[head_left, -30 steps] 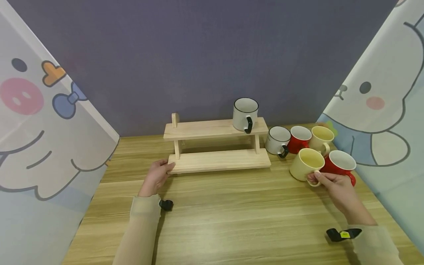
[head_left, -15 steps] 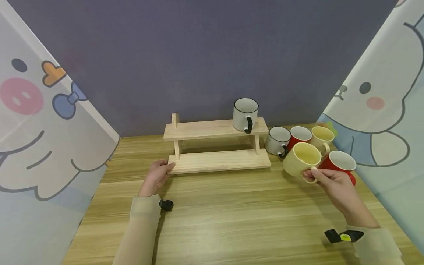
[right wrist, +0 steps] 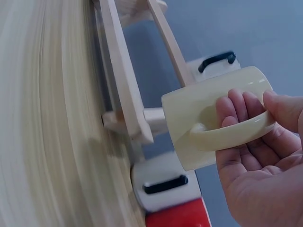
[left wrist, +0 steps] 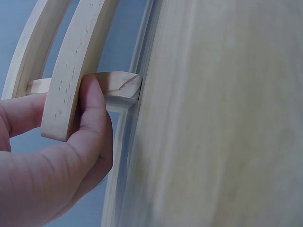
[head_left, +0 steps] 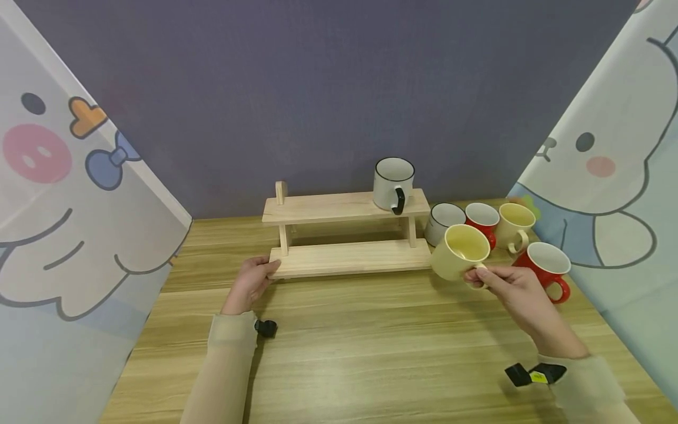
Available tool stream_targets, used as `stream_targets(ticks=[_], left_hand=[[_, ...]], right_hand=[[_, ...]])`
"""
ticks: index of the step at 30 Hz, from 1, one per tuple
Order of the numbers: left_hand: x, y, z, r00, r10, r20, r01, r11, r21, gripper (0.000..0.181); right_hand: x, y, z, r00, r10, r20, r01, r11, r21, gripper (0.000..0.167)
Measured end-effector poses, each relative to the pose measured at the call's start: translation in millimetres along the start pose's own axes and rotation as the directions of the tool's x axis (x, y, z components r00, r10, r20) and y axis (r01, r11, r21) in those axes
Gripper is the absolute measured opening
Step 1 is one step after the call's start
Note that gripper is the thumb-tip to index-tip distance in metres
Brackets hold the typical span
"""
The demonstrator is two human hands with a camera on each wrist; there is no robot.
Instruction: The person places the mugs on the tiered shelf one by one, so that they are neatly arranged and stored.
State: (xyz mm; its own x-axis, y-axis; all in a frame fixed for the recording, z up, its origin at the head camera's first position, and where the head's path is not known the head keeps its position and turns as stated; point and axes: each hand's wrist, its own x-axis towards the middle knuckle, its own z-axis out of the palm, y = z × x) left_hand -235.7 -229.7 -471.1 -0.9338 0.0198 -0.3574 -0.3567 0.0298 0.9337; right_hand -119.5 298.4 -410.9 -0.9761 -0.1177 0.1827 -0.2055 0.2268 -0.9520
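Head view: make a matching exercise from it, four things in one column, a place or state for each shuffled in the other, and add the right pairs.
1. Left grip
2. Right grip
3. Upper shelf
4. Near red mug

A. bears a white mug
B. holds a yellow mug by its handle
C. stands on the table
D. holds the lower shelf by its left end

Pairs: 1-D, 2-B, 3-A, 4-C
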Motion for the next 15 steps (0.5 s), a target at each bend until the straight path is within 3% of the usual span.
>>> stream_targets(ticks=[9, 15], left_hand=[[1.2, -1.0, -0.6, 1.0, 0.004, 0.001, -0.004, 1.0, 0.01, 0.067], [0.7, -0.8, 0.6, 1.0, 0.006, 0.008, -0.006, 1.0, 0.004, 0.067]], right_hand=[[12.5, -12.6, 23.2, 0.999, -0.013, 0.039, 0.015, 0.999, -0.032, 0.023], [21.8, -20.8, 43.3, 0.997, -0.031, 0.073, 0.029, 0.999, 0.025, 0.022]])
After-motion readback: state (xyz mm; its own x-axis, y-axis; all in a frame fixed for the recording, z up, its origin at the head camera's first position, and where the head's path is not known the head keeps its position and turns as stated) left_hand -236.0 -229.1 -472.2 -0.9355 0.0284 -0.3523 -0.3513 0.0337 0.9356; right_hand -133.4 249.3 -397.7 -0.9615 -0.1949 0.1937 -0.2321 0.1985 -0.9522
